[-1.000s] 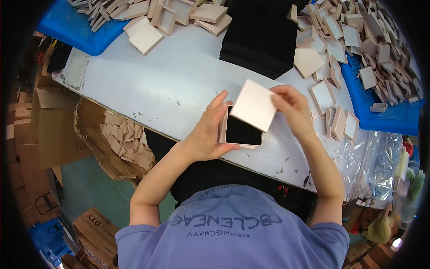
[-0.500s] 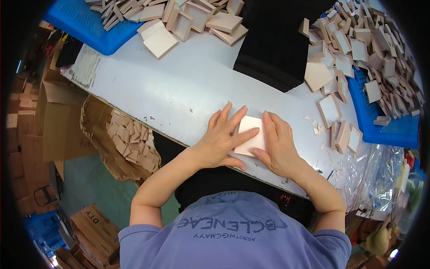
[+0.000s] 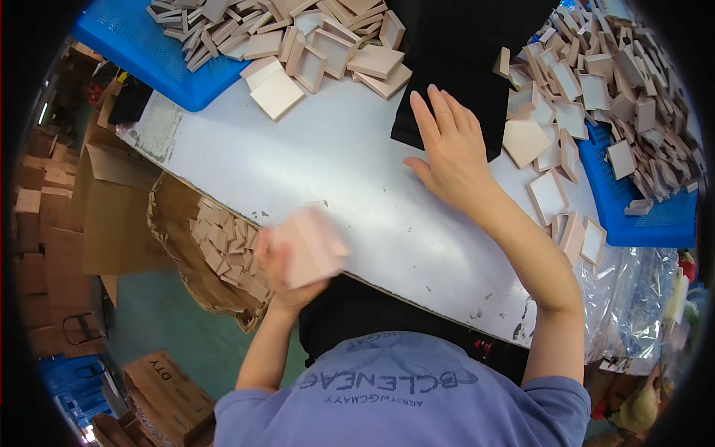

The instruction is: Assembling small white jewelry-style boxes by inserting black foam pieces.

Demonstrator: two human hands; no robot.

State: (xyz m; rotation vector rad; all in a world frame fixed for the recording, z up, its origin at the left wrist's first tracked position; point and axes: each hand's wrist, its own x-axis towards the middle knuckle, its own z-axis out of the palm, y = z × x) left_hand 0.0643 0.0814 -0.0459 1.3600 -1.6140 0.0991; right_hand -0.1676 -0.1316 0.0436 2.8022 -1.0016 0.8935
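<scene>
My left hand (image 3: 287, 279) is closed around a pale pink square box (image 3: 311, 247), blurred by motion, past the near edge of the white table (image 3: 357, 179). Close below and to the left of it stands a big carton (image 3: 170, 223) with many similar small boxes (image 3: 223, 242) inside. My right hand (image 3: 452, 145) reaches forward, fingers stretched out and palm down, over the near end of a black surface (image 3: 413, 123). Nothing shows in its grasp. Several pale lids and trays (image 3: 525, 141) lie just to the right of that hand.
A blue basket (image 3: 190, 93) stands far left beside heaped box parts (image 3: 328, 48). Another blue basket (image 3: 633, 227) at the right carries a tall heap of them (image 3: 648, 104). Clear plastic bags (image 3: 625, 298) hang at the table's right end. Brown cartons (image 3: 164, 395) stand on the floor.
Both hands were together at a box on the table. My left hand has carried a box left toward the carton; my right hand has let go and moved forward to the black surface.
</scene>
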